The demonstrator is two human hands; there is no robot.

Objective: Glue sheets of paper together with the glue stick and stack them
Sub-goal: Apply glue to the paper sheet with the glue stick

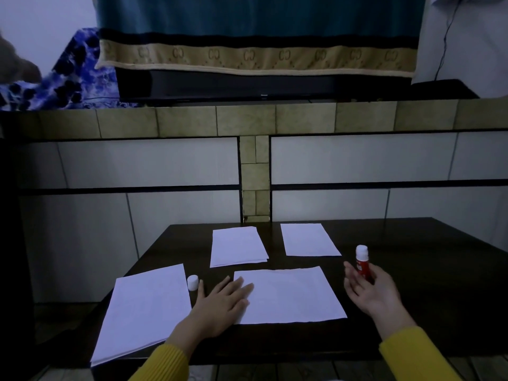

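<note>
A white sheet (291,294) lies flat in the middle of the dark table (412,312). My left hand (220,306) rests flat on its left edge, fingers straight. My right hand (371,291) holds the red glue stick (362,262) upright, to the right of the sheet, its white tip uncapped. The white cap (193,282) stands on the table between the sheet and a stack of paper (145,312) at the near left. A small pile of sheets (236,246) lies at the far middle, and a single sheet (309,239) at the far right.
Beyond the table's far edge rises a tiled wall with a ledge (247,119), carrying a dark screen (247,83) draped with a teal cloth. Bare tabletop extends to the right of my right hand.
</note>
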